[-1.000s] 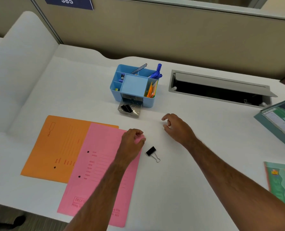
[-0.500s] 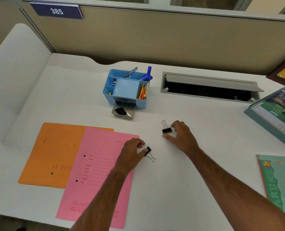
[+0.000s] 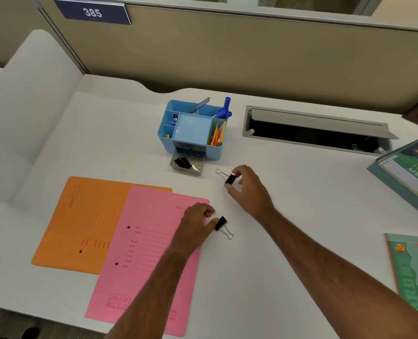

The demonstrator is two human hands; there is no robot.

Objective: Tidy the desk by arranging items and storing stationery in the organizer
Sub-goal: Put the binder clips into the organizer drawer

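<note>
A blue organizer (image 3: 193, 133) stands mid-desk with pens and orange notes in it. Its small clear drawer (image 3: 188, 165) is pulled open and holds black binder clips. My right hand (image 3: 249, 192) pinches a black binder clip (image 3: 230, 179) just right of the drawer, its wire loops pointing left. My left hand (image 3: 195, 223) rests on the corner of a pink folder (image 3: 149, 255), with its thumb touching a second black binder clip (image 3: 221, 223) that lies on the desk. An orange folder (image 3: 85, 223) lies partly under the pink one.
An open cable tray (image 3: 315, 133) is recessed in the desk behind my right hand. A calendar (image 3: 411, 170) sits at the right edge and a green booklet (image 3: 413, 272) lies near the front right. A partition wall runs along the back.
My right hand has picked up a binder clip and carried it left toward the drawer. My left hand has slid right to the second clip.
</note>
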